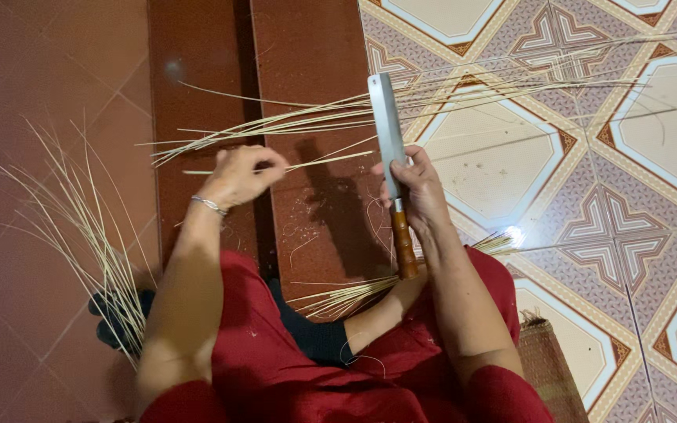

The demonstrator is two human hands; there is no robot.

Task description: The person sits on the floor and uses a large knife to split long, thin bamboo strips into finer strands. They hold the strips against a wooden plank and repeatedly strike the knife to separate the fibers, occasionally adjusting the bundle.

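knife handle partly hidden, strips cut off

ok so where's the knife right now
In the head view the knife is right of centre, held upright in the right hand, its blade crossing the bundle of thin strips where the red floor meets the patterned tiles.

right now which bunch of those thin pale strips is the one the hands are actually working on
The long bundle lying across the red-brown step in front of the person: the left hand pinches one of its strips. The bunches by the left leg and under the right forearm lie untouched.
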